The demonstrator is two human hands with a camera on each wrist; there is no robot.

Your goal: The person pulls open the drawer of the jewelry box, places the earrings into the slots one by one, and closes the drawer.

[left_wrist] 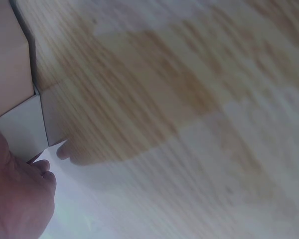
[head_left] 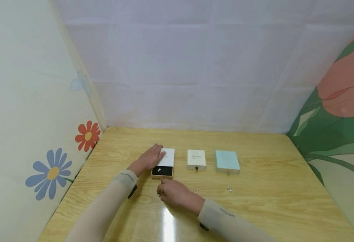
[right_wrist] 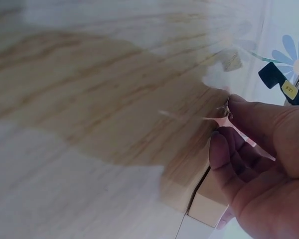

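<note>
A white jewellery box (head_left: 169, 155) stands on the left, its drawer (head_left: 162, 177) pulled out toward me. On the drawer's black pad (head_left: 166, 171) lies a small silvery earring (head_left: 159, 170). My left hand (head_left: 149, 159) holds the box from its left side, thumb over the lid and fingers at the far end; the left wrist view shows those fingertips by the white end. Just in front of the drawer, my right hand (head_left: 175, 192) pinches a tiny shiny earring (right_wrist: 228, 113) between thumb and fingers. Its exact shape is too small to tell.
To the right stand a closed cream box (head_left: 196, 157) and a closed light blue box (head_left: 227, 160), both with small pull tabs. Small shiny earrings (head_left: 229, 189) lie before the blue box, and other tiny pieces (head_left: 195, 191) lie beside my right wrist. A cloth backdrop (head_left: 177, 84) borders the table.
</note>
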